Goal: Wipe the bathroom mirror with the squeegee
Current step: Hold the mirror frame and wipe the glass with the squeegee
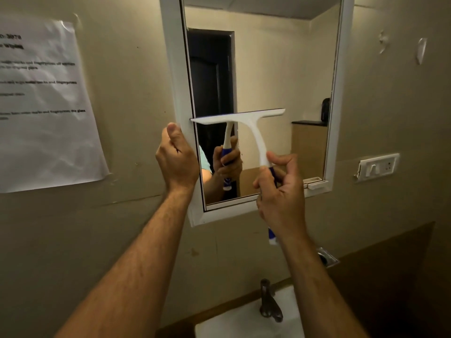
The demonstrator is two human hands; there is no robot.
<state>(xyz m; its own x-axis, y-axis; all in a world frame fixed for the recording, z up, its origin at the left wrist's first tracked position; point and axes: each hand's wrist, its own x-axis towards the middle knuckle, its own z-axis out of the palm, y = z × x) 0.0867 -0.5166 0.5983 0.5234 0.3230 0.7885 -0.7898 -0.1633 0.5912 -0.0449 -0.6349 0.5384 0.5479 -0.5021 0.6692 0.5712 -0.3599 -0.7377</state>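
White paper notice (46,103) hangs taped to the wall at far left. The left hand (177,158) grips the mirror's white frame (174,76), likely to steady it. Across the mirror (263,69), the squeegee (244,120) lies with its blade against the glass at mid-height, ready to pull; the right hand (280,189) clasps its blue handle. A switch plate (378,165) sits rightmost.

The right hand (280,191) is gripping the blue-and-white handle of the squeegee (246,123), whose blade is lying across the mirror (280,69) about midway up, its left tip at the white frame (174,69). The left hand (177,159) is holding that frame's left edge. A tap (267,301) is standing below.
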